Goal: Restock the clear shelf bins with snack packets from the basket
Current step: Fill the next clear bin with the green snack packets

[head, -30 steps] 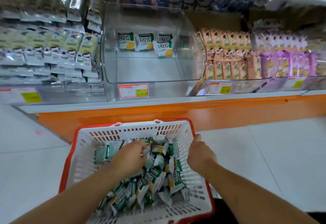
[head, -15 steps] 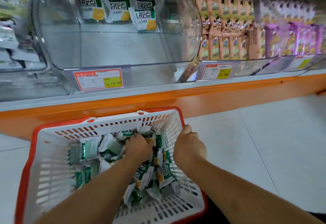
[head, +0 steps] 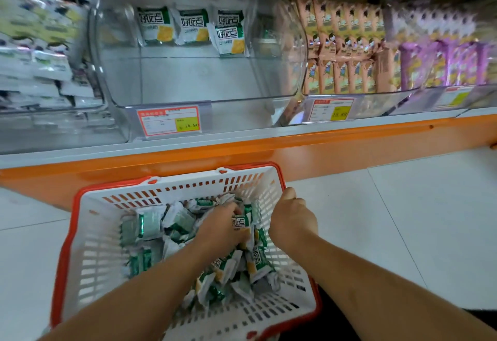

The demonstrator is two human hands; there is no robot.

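Fingers [head: 236, 210] among basket [head: 88, 233] snack packets [head: 150, 226]

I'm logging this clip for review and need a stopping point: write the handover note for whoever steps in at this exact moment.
Left hand: down in the basket, fingers curled among the green snack packets, apparently gathering some.
Right hand: its grip is closed on the basket's right rim, steadying it.
The basket sits on the floor below the shelf, well stocked with packets.
Done: the clear bin above holds only a few packets along its back wall.
Left: lift handfuls from the basket into that bin until it is filled.
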